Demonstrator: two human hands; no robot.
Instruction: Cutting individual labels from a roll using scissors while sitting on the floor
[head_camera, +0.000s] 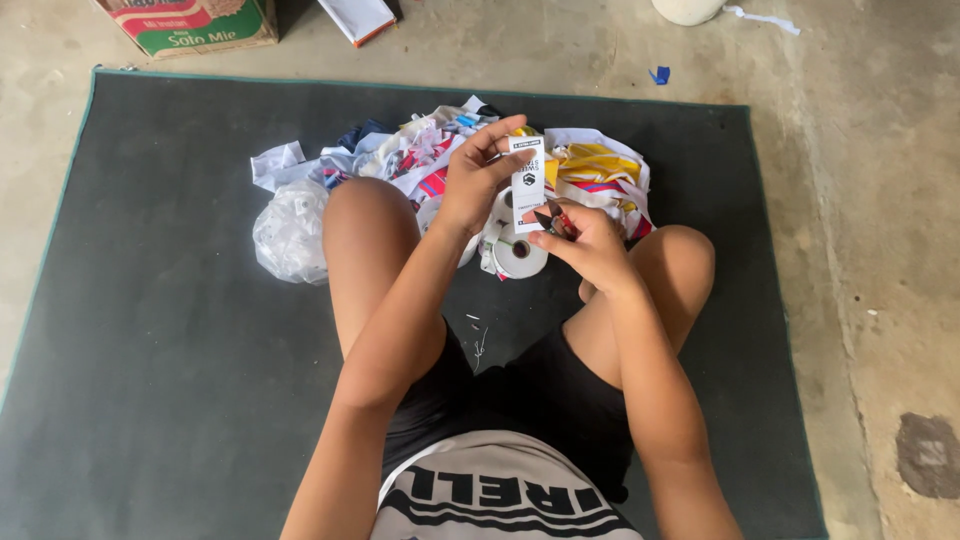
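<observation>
left hand (478, 178) raised, right hand (585, 243) pinching

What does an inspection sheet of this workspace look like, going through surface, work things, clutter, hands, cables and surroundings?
Surface: dark mat with a green edge, laid on a concrete floor.
Job's things: white paper tag held upright; white tape rolls on the mat under the hands.
Clutter: pile of coloured fabric and paper scraps; crumpled clear plastic bag; a few small bits on the mat.
Hands: left hand grips the tag's side; right hand pinches a small red and black thing at the tag's lower end.
Cables: nothing seen.
Surroundings: cardboard box at top left, blue scrap on the floor.
</observation>
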